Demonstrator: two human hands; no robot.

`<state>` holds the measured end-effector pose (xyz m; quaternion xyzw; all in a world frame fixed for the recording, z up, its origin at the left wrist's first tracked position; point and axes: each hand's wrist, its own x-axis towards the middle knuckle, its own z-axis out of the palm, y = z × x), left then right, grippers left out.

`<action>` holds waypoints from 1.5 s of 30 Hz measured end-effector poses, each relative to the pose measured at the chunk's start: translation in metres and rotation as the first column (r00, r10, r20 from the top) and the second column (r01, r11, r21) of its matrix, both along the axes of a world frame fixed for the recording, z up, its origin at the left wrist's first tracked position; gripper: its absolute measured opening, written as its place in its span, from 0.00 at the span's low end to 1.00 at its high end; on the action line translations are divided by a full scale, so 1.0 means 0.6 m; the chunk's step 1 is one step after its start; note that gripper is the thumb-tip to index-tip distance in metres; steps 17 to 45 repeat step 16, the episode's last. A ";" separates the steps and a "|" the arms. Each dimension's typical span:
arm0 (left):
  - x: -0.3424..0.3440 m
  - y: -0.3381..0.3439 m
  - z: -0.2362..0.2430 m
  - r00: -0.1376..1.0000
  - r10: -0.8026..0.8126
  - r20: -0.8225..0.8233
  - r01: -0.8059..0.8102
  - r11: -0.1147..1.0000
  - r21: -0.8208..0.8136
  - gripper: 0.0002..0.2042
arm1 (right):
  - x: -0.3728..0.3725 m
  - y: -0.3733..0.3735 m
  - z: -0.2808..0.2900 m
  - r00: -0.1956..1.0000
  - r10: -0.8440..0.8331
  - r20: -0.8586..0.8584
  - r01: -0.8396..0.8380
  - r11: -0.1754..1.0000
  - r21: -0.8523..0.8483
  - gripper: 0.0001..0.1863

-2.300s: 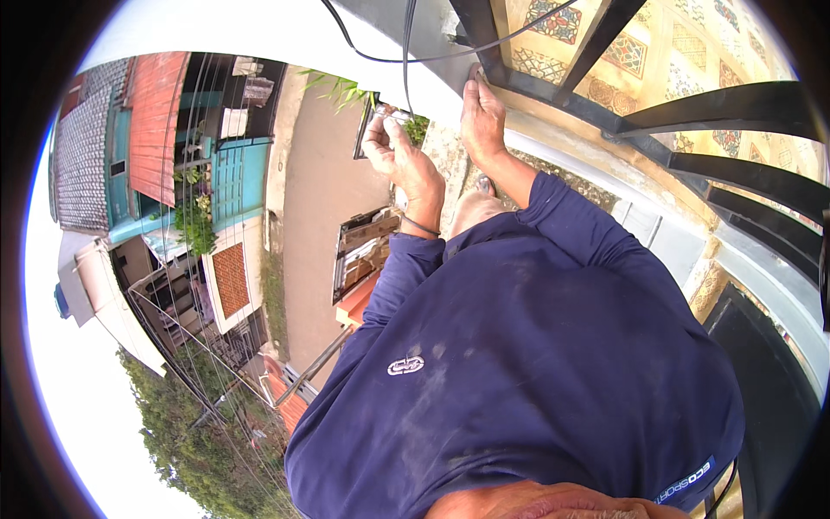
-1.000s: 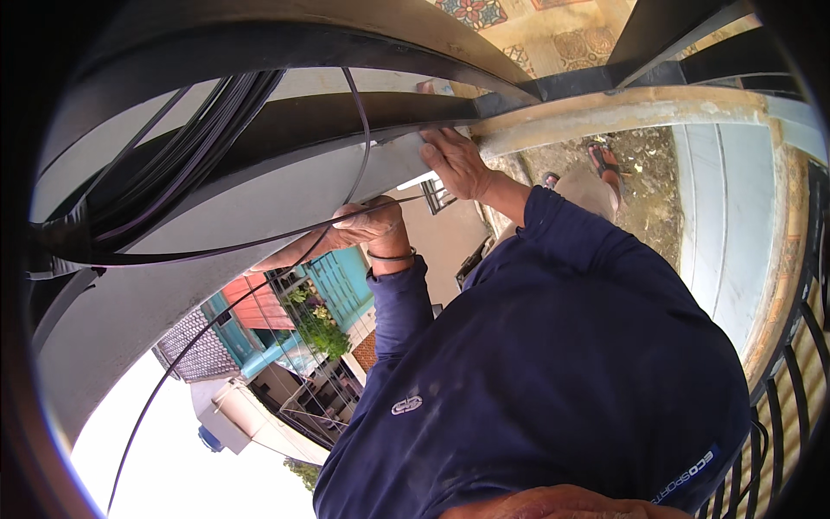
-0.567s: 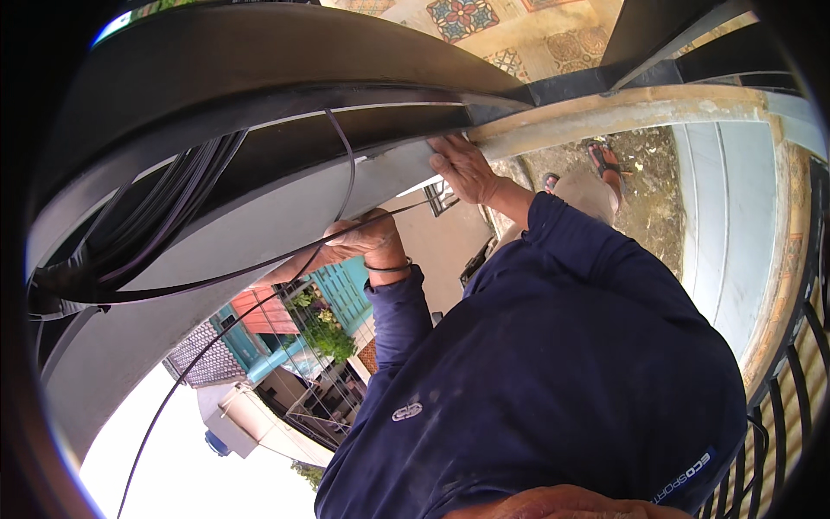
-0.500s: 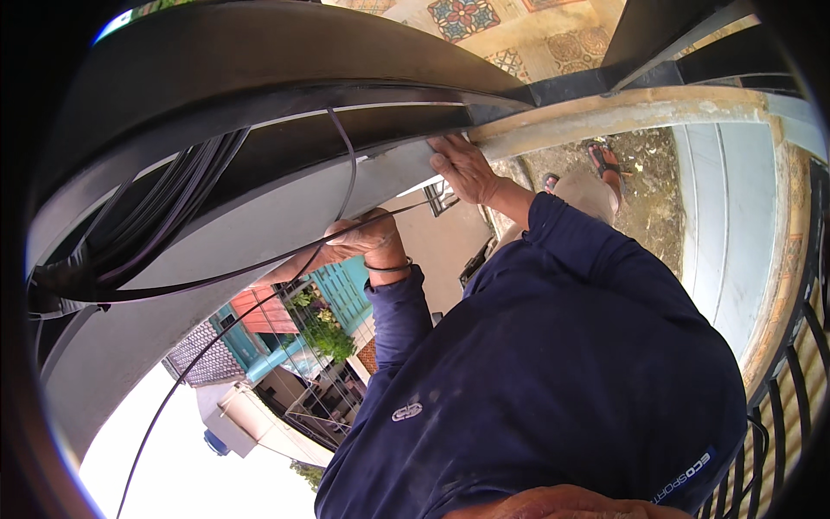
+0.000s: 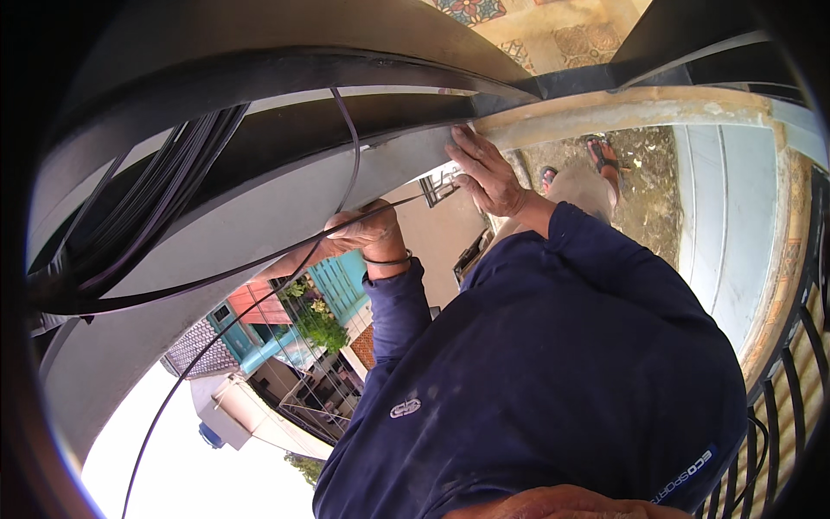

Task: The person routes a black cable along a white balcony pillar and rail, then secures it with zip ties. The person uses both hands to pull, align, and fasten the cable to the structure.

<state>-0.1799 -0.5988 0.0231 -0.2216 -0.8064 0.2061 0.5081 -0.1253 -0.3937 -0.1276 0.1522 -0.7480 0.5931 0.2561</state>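
Observation:
My left hand (image 5: 367, 232), with a dark band (image 5: 386, 260) at its wrist, is closed at the thin black cable (image 5: 233, 273) beside the grey ledge. One finger stretches left along the ledge's lower edge; the other fingertips are partly hidden. A second thin cable (image 5: 355, 151) hangs over the dark metal rail and drops past this hand toward the lower left. To the right, my right hand (image 5: 488, 170) is open, its fingers spread and their tips against the end of the grey ledge (image 5: 402, 162). Nothing shows in its palm.
A taped bundle of black cables (image 5: 160, 190) hangs at the left under the dark metal rail (image 5: 285, 65). Far below are houses with a turquoise slatted panel (image 5: 337, 281) and plants (image 5: 320, 324). Black railing bars (image 5: 791, 389) stand at lower right. Patterned tiles (image 5: 584, 43) lie beyond the rail.
My right hand has shifted slightly right and down, its fingers now more spread at the ledge end. My left hand stays at the cable. The view has tilted a little.

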 end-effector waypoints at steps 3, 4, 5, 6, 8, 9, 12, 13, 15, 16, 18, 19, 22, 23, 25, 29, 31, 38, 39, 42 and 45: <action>0.000 0.001 -0.002 0.999 0.042 -0.030 -0.043 0.999 -0.011 0.47 | 0.015 0.002 0.001 0.990 -0.054 0.132 0.068 0.992 -0.109 0.29; 0.000 0.002 -0.004 0.995 0.076 -0.064 -0.079 0.996 -0.042 0.47 | 0.018 0.003 0.001 0.981 -0.084 0.175 0.112 0.982 -0.152 0.28; 0.001 0.002 -0.007 0.992 0.096 -0.082 -0.100 0.994 -0.047 0.47 | 0.019 0.002 0.000 0.967 -0.106 0.230 0.145 0.976 -0.162 0.28; -0.001 0.001 -0.009 0.990 0.113 -0.090 -0.118 0.992 -0.052 0.48 | 0.017 0.001 -0.001 0.954 -0.107 0.281 0.159 0.972 -0.170 0.28; -0.005 -0.002 -0.012 0.984 0.146 -0.105 -0.153 0.986 -0.062 0.49 | 0.008 -0.004 -0.001 0.919 -0.107 0.378 0.189 0.964 -0.187 0.28; -0.003 -0.001 -0.015 0.980 0.177 -0.095 -0.183 0.982 -0.055 0.50 | 0.003 -0.011 0.003 0.898 -0.142 0.415 0.206 0.972 -0.112 0.28; -0.003 0.004 -0.017 0.992 0.109 -0.064 -0.109 0.994 0.008 0.50 | -0.018 -0.021 0.023 0.881 -0.222 0.417 0.223 0.974 0.048 0.30; -0.005 0.004 -0.016 0.996 0.074 -0.046 -0.072 0.996 0.055 0.50 | -0.018 -0.016 0.030 0.891 -0.150 0.428 0.152 0.988 0.029 0.30; -0.011 -0.002 -0.012 0.998 -0.057 0.004 0.056 0.995 0.077 0.49 | -0.031 -0.021 0.046 0.824 -0.052 0.564 0.095 0.994 -0.047 0.31; -0.009 -0.004 -0.013 0.993 -0.099 0.060 0.092 0.990 0.110 0.49 | -0.038 -0.025 0.052 0.795 -0.010 0.606 0.074 0.994 -0.080 0.31; -0.009 -0.004 -0.013 0.993 -0.099 0.060 0.092 0.990 0.110 0.49 | -0.038 -0.025 0.052 0.795 -0.010 0.606 0.074 0.994 -0.080 0.31; -0.009 -0.004 -0.013 0.993 -0.099 0.060 0.092 0.990 0.110 0.49 | -0.038 -0.025 0.052 0.795 -0.010 0.606 0.074 0.994 -0.080 0.31; -0.009 -0.004 -0.013 0.993 -0.099 0.060 0.092 0.990 0.110 0.49 | -0.038 -0.025 0.052 0.795 -0.010 0.606 0.074 0.994 -0.080 0.31; -0.009 -0.004 -0.013 0.993 -0.099 0.060 0.092 0.990 0.110 0.49 | -0.038 -0.025 0.052 0.795 -0.010 0.606 0.074 0.994 -0.080 0.31; -0.009 -0.004 -0.013 0.993 -0.099 0.060 0.092 0.990 0.110 0.49 | -0.038 -0.025 0.052 0.795 -0.010 0.606 0.074 0.994 -0.080 0.31; -0.009 -0.004 -0.013 0.993 -0.099 0.060 0.092 0.990 0.110 0.49 | -0.038 -0.025 0.052 0.795 -0.010 0.606 0.074 0.994 -0.080 0.31; -0.009 -0.004 -0.013 0.993 -0.099 0.060 0.092 0.990 0.110 0.49 | -0.038 -0.025 0.052 0.795 -0.010 0.606 0.074 0.994 -0.080 0.31; -0.009 -0.004 -0.013 0.993 -0.099 0.060 0.092 0.990 0.110 0.49 | -0.038 -0.025 0.052 0.795 -0.010 0.606 0.074 0.994 -0.080 0.31; -0.009 -0.004 -0.013 0.993 -0.099 0.060 0.092 0.990 0.110 0.49 | -0.038 -0.025 0.052 0.795 -0.010 0.606 0.074 0.994 -0.080 0.31; -0.009 -0.004 -0.013 0.993 -0.099 0.060 0.092 0.990 0.110 0.49 | -0.038 -0.025 0.052 0.795 -0.010 0.606 0.074 0.994 -0.080 0.31; -0.009 -0.004 -0.013 0.993 -0.099 0.060 0.092 0.990 0.110 0.49 | -0.038 -0.025 0.052 0.795 -0.010 0.606 0.074 0.994 -0.080 0.31</action>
